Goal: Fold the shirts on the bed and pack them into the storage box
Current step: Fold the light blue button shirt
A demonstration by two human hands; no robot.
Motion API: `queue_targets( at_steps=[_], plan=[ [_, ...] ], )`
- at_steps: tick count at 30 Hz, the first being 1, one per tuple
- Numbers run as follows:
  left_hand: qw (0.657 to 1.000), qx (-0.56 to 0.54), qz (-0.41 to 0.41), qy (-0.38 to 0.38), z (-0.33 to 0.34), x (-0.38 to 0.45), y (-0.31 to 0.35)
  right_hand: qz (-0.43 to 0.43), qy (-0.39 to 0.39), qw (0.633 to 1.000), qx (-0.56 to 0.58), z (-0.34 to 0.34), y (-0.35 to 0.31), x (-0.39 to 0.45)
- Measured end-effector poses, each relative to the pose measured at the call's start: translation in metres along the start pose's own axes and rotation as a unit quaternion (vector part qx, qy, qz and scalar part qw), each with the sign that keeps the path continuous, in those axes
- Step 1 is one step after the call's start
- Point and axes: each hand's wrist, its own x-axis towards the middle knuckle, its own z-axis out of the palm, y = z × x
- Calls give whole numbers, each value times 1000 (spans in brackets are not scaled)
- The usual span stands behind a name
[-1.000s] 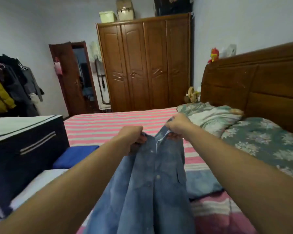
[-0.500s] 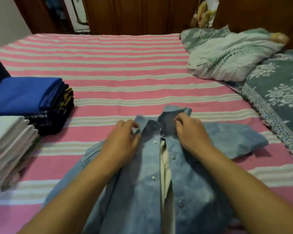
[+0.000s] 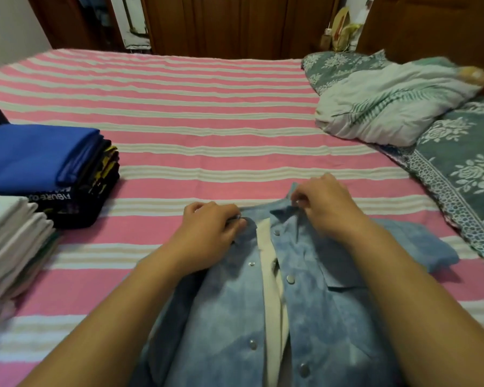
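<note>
Denim shirt lies unfolded on the bed; left hand and right hand fingers pinch its collar. Beside it, folded stacks await packing; no box visible

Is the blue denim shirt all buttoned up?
No, the light blue denim shirt lies open down the front on the pink striped bedsheet, with a white lining showing between its two unfastened edges.
</note>
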Motion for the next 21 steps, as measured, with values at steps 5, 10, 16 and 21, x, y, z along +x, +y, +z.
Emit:
queue_targets(
  at_steps=[5,10,16,21],
  plan=[
    [990,-134,-36,22,-10,-24,5,-32,25,998,-47,22,-1,-12],
    [979,-185,-75,35,-1,-41,17,-43,144,987,53,36,-8,-10],
    [952,-258,-102,127,-17,-48,25,-146,163,946,241,-51,-35,-37],
    [917,-376,-111,69,-30,-54,30,-252,58,954,154,-59,-69,-80]
  ],
)
